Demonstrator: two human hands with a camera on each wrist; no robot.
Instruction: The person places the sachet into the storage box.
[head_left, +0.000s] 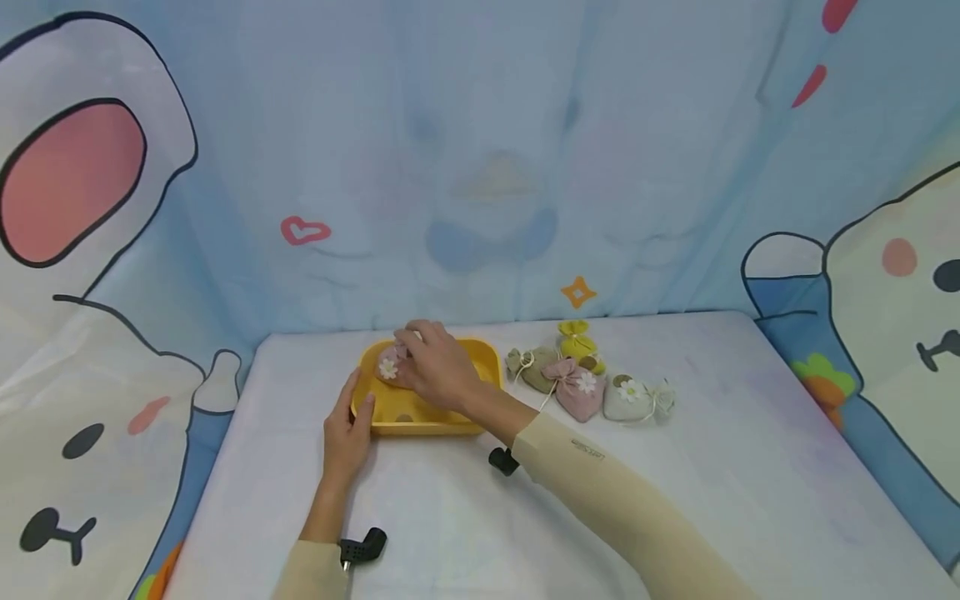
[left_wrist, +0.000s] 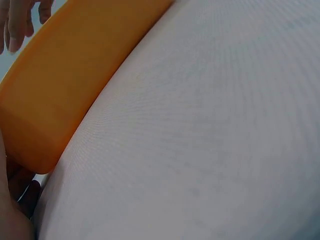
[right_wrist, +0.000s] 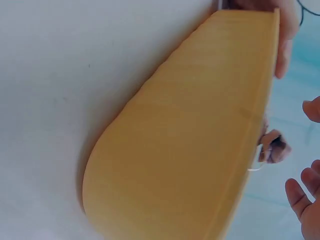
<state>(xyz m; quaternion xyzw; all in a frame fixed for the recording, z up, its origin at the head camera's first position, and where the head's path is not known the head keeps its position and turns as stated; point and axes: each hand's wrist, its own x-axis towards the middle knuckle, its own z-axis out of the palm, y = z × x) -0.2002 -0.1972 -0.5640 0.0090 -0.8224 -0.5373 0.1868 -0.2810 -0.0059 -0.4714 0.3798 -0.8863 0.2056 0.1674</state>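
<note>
A yellow tray (head_left: 420, 427) stands toward the back of the table. At its left front corner my left hand (head_left: 347, 437) holds the wall, thumb at the rim and fingers along the outside. A pink drawstring pouch (head_left: 390, 371) with a white flower lies in the tray's left part. Over it is my right hand (head_left: 442, 371), which partly covers the pouch in the head view. In the right wrist view the fingers (right_wrist: 298, 200) and thumb are spread apart, and the pouch's gathered top (right_wrist: 275, 147) shows beyond the rim, apart from them.
Right of the tray lie several small pouches: an olive one (head_left: 540, 375), a yellow-green one (head_left: 576, 340), a pink one (head_left: 581, 392) and a pale grey one (head_left: 628, 400). The white tablecloth (head_left: 450, 500) reaches back to a blue cartoon curtain (head_left: 487, 125).
</note>
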